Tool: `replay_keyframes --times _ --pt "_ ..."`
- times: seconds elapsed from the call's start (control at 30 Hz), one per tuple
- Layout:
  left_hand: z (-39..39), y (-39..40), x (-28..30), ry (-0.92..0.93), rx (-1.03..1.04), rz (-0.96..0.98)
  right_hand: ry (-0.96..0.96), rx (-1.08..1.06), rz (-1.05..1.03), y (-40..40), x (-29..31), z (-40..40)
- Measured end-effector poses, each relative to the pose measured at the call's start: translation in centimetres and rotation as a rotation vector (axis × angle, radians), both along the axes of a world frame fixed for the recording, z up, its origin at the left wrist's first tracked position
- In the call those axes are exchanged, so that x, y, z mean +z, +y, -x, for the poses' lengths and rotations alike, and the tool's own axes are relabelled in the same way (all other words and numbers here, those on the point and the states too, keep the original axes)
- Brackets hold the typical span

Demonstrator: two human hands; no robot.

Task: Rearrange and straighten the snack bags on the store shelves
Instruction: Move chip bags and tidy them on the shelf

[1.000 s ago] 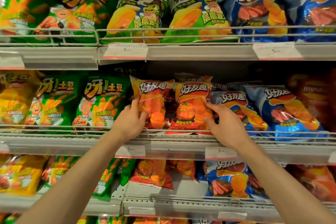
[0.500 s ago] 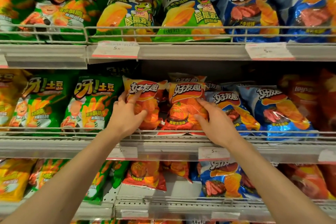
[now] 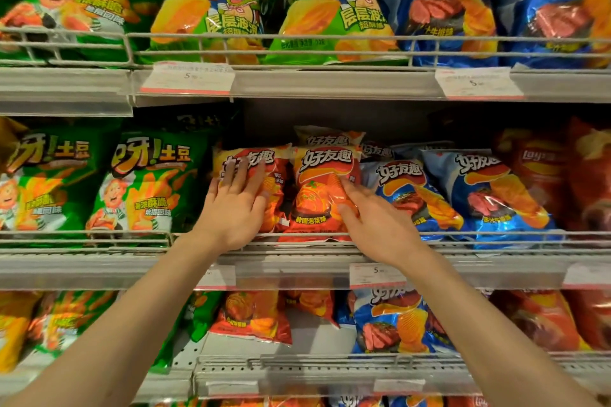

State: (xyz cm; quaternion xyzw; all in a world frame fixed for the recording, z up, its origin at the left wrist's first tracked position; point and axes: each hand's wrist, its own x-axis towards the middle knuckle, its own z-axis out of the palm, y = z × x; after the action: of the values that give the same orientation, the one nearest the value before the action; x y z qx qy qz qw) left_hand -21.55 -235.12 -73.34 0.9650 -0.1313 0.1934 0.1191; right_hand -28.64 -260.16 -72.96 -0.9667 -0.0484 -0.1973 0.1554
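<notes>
On the middle wire-fronted shelf (image 3: 297, 261), green crinkly 呀!土豆 bags (image 3: 145, 185) are seen leftmost. The left orange-red foil 好友趣 bag (image 3: 277, 182) is pressed by the flat, straight-fingered left hand (image 3: 234, 205); its twin bag (image 3: 317, 195), marked 韩国泡菜味, is touched by the right hand (image 3: 373, 225), fingers extended, nothing gripped. Blue glossy 好友趣 bags (image 3: 492, 195) are crowded at right, above a "5" price tag (image 3: 377, 274).

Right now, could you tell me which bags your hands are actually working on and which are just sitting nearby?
In hand:
- left orange chip bag, left hand flat on it
- right orange chip bag, right hand on it

Just nearby:
- green potato-stick bags
- blue chip bags
- price tags
</notes>
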Motion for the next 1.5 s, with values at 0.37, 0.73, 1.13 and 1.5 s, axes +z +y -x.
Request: replay_keyframes --times 0.37,0.73,1.13,1.5 --pt "2.4 -0.8 0.5 -0.270 -0.019 -0.033 -0.111 0.119 -0.158 -2.5 1.0 1.6" --pt "2.7 -6.1 -0.4 -0.025 -0.134 -0.089 0.200 -0.179 0.124 -9.1 -0.1 1.3" --pt "3.2 -6.3 0.0 0.011 -0.107 -0.117 0.172 -0.201 0.139 -9.0 -0.5 0.9" --pt "4.4 -5.7 -0.2 -0.186 -0.162 0.259 -0.222 -0.146 -0.085 -8.5 -1.3 2.6"
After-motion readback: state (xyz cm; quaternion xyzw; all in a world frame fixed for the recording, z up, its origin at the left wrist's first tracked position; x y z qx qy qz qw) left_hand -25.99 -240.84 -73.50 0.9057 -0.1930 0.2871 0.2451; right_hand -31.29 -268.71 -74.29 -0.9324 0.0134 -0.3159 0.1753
